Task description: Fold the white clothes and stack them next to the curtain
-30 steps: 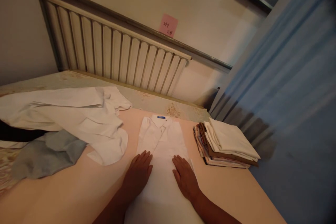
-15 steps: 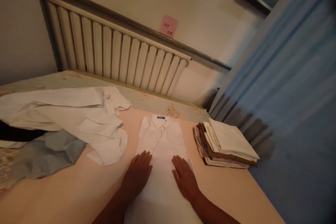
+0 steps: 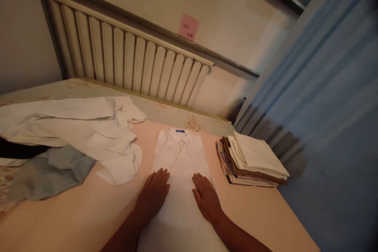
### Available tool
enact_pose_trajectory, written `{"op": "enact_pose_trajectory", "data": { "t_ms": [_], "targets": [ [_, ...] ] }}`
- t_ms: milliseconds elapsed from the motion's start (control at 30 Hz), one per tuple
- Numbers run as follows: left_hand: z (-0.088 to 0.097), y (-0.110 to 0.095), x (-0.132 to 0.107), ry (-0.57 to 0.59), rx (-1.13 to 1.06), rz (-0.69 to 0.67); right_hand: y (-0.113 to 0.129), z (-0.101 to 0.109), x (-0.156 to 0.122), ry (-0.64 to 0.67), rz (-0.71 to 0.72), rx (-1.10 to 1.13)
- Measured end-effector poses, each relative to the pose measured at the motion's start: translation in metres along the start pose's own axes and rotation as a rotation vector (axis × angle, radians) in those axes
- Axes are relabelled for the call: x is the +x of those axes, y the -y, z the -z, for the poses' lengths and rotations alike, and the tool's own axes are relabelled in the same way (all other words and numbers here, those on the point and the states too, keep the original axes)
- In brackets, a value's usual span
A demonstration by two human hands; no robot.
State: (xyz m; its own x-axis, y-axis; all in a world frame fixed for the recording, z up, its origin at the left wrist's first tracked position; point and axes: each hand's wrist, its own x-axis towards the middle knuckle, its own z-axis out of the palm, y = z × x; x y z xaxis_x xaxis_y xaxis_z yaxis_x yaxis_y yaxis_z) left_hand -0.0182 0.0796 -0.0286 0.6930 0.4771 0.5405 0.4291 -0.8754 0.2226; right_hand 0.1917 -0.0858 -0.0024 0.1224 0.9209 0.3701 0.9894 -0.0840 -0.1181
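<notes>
A white collared shirt (image 3: 179,153) lies folded into a narrow strip on the peach bed sheet (image 3: 76,212), collar away from me. My left hand (image 3: 153,196) rests flat on the shirt's left side, fingers stretched out. My right hand (image 3: 206,197) lies flat on the shirt's right side, fingers together and extended. Both palms press on the cloth about midway down its length. Neither hand holds anything.
A stack of folded clothes (image 3: 254,160) sits at the right near the bed's edge. Loose white garments (image 3: 88,130) and a grey-blue cloth (image 3: 47,173) lie in a heap at the left. A slatted headboard (image 3: 124,59) and a blue curtain (image 3: 325,98) bound the bed.
</notes>
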Motion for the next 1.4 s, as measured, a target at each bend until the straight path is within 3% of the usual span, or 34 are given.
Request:
{"op": "enact_pose_trajectory", "data": {
  "t_ms": [733, 900, 1100, 1400],
  "targets": [
    [0.021, -0.004, -0.008, 0.062, 0.114, 0.073, 0.009, 0.010, 0.002, 0.001, -0.070, 0.069],
    [0.026, -0.037, -0.001, 0.074, 0.200, 0.100, 0.007, 0.009, 0.001, -0.024, -0.048, 0.079],
    [0.017, -0.082, -0.008, 0.125, 0.200, 0.041, 0.004, 0.002, -0.002, -0.079, -0.022, 0.084],
    [0.021, -0.088, -0.012, 0.100, 0.203, 0.034, 0.003, 0.000, 0.000, -0.063, -0.075, 0.107]
  ]
}}
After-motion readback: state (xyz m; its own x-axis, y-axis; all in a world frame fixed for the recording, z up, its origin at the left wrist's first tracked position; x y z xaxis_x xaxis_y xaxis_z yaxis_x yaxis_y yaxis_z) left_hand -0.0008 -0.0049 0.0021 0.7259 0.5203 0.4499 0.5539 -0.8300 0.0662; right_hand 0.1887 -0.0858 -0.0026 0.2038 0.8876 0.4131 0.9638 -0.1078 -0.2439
